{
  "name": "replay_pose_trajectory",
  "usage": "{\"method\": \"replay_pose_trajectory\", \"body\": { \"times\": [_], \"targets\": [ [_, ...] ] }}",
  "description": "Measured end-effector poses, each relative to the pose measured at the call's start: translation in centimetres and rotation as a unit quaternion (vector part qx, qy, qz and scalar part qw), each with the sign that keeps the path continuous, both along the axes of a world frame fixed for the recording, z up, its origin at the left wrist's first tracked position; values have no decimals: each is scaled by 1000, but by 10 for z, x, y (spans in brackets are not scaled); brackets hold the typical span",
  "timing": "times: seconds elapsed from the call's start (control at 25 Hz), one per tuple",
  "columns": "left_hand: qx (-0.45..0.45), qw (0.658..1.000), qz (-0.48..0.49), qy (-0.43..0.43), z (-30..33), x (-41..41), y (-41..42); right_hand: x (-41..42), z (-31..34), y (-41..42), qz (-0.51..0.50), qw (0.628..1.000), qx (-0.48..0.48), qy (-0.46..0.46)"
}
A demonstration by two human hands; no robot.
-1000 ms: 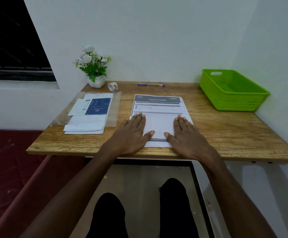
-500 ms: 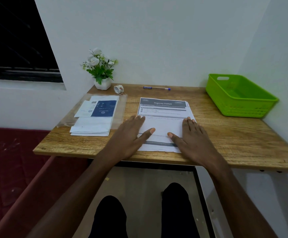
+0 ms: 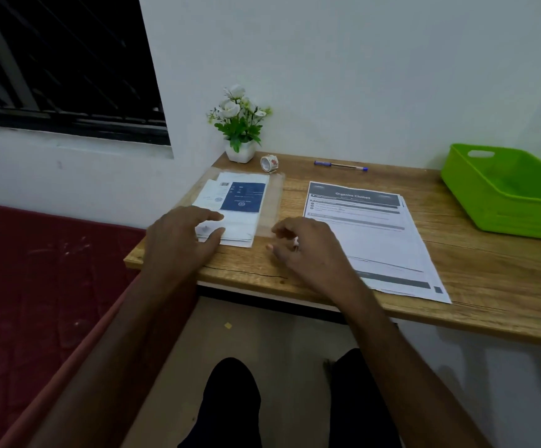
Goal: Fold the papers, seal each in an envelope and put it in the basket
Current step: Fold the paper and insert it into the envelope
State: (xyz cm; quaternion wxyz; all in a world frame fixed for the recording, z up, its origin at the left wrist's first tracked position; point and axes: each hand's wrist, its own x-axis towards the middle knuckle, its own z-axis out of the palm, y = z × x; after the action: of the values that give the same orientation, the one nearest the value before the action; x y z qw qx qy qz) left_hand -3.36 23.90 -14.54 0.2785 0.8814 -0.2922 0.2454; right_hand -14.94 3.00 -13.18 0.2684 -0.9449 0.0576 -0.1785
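A stack of printed papers (image 3: 369, 234) headed "Organize Clothes" lies flat on the wooden table (image 3: 476, 273). To its left sits a pack of white envelopes (image 3: 241, 202) with a blue printed card, inside a clear plastic sleeve. My left hand (image 3: 182, 244) rests on the near left corner of that pack, thumb and forefinger spread over it. My right hand (image 3: 304, 250) hovers with loosely curled, blurred fingers at the sleeve's near right edge, between the pack and the papers. The green basket (image 3: 489, 215) stands at the table's far right.
At the back of the table stand a small white pot of flowers (image 3: 240, 127), a roll of tape (image 3: 269, 163) and a blue pen (image 3: 340, 165). A red mattress (image 3: 36, 270) lies left of the table. A white wall runs behind.
Both hands have lifted off the papers and moved left to the envelope pack. The view has swung left with them.
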Motion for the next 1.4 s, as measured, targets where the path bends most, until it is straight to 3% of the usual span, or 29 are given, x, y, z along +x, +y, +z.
{"method": "replay_pose_trajectory", "body": {
  "times": [0.28, 0.4, 0.68, 1.0, 1.4],
  "targets": [
    [-124, 976, 172, 57, -13, 23, 4, 36, -11, 37, -45, 999, -1, -10],
    [-156, 962, 203, 94, -15, 27, 4, 40, -16, 41, -71, 997, 6, -32],
    [-187, 953, 214, 105, -18, 27, 4, 45, -20, 37, -76, 994, 67, -39],
    [-204, 949, 212, 112, -18, 25, 3, 49, -20, 39, -76, 995, 60, -36],
    [-246, 954, 139, 97, -23, 9, 18, 36, -14, 34, 33, 987, 151, -37]
  ]
}}
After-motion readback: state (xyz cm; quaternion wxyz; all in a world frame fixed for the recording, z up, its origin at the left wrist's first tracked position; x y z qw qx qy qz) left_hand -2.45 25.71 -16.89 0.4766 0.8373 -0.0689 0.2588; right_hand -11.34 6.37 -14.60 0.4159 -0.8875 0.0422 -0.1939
